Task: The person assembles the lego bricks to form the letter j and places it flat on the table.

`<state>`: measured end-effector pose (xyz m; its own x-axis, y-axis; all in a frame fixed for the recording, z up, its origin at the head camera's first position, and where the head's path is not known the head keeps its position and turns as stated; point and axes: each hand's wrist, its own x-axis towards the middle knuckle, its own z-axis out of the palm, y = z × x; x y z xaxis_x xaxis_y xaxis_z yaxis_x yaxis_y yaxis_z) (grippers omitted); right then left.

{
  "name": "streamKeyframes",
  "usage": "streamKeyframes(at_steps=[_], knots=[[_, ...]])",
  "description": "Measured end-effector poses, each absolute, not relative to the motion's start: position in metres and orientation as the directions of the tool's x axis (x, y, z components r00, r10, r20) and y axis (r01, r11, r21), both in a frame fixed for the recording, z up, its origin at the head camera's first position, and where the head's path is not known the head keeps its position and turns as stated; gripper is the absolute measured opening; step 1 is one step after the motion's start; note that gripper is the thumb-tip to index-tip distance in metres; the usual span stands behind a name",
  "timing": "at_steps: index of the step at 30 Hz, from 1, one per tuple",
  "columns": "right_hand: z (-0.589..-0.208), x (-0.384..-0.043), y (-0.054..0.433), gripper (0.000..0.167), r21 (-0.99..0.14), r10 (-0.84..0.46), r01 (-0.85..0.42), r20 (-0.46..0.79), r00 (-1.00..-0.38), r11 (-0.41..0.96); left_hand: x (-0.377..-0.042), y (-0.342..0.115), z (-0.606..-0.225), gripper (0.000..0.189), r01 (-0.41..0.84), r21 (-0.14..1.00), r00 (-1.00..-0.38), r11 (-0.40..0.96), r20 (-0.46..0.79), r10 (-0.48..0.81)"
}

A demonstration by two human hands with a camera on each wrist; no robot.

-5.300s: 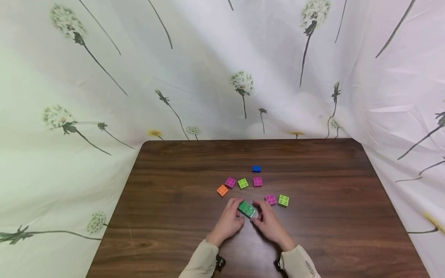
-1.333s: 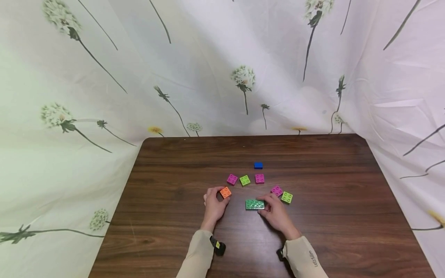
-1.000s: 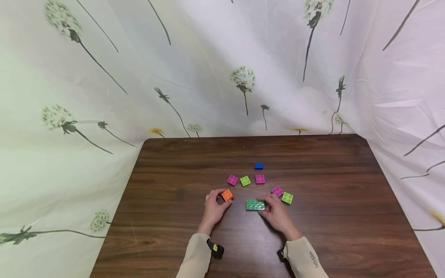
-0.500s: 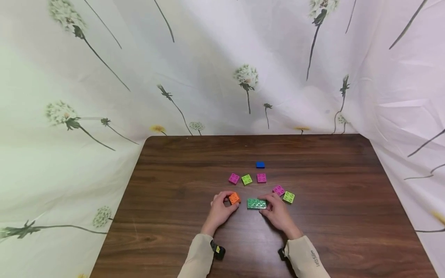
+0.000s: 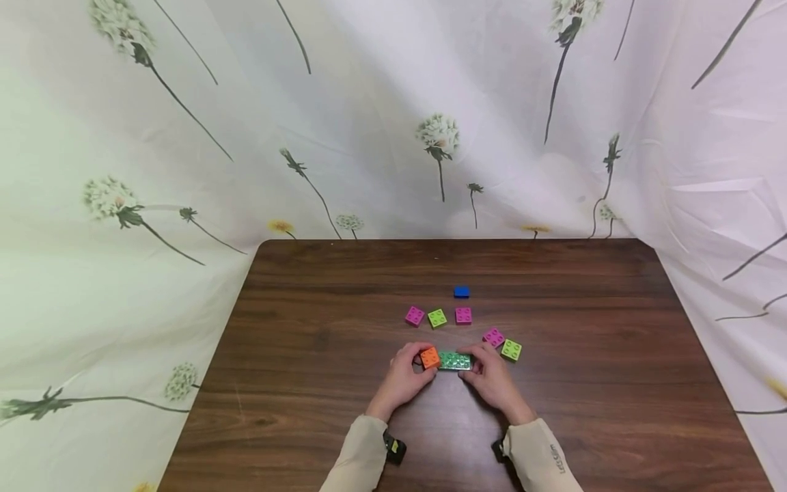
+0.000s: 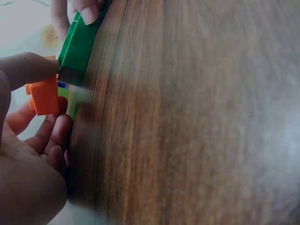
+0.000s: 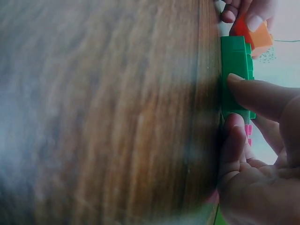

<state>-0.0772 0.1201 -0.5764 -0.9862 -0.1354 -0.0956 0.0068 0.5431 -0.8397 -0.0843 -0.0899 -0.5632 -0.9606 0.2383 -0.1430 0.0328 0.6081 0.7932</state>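
Between thumb and fingers, my left hand (image 5: 402, 383) pinches an orange building brick (image 5: 430, 357), which is tilted and raised off the table in the left wrist view. It is at the left end of a long green building brick (image 5: 455, 361), studs up on the table. My right hand (image 5: 492, 383) grips the green brick's right end, with the thumb along its near side (image 7: 234, 93). Whether the orange and green bricks touch, I cannot tell.
Behind the hands lie a magenta brick (image 5: 415, 316), a lime brick (image 5: 437, 318), another magenta brick (image 5: 464, 316) and a blue brick (image 5: 462, 292). Beyond my right hand sit a third magenta brick (image 5: 494, 337) and a second lime brick (image 5: 512, 350). A floral curtain (image 5: 369, 137) borders the brown table (image 5: 295, 410).
My left hand let go of the green brick, took the orange brick from the table and carried it right to the green one. The right hand turned the green brick lengthwise and keeps holding it.
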Motion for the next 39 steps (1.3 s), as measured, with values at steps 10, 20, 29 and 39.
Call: streamKeyframes(at_steps=[10,20,29,39], knots=[[-0.576,-0.076,0.121,0.037,-0.840,-0.131,0.013,-0.100,-0.986,0.543,-0.086,-0.084,-0.561,0.040,0.034,0.810,-0.956,0.585,-0.145,0.257],[-0.579,-0.076,0.120,0.038,-0.847,-0.134,-0.015,-0.067,-0.989,0.531,-0.086,-0.078,-0.563,0.039,0.066,0.830,-0.949,0.555,-0.120,0.292],[-0.579,-0.078,0.120,0.038,-0.847,-0.136,-0.007,-0.077,-0.988,0.532,-0.093,-0.081,-0.557,0.038,0.117,0.798,-0.926,0.591,-0.127,0.355],[-0.575,-0.076,0.120,0.038,-0.856,-0.140,-0.014,-0.068,-0.988,0.517,-0.101,-0.081,-0.553,0.030,0.277,0.746,-0.874,0.606,-0.066,0.481]])
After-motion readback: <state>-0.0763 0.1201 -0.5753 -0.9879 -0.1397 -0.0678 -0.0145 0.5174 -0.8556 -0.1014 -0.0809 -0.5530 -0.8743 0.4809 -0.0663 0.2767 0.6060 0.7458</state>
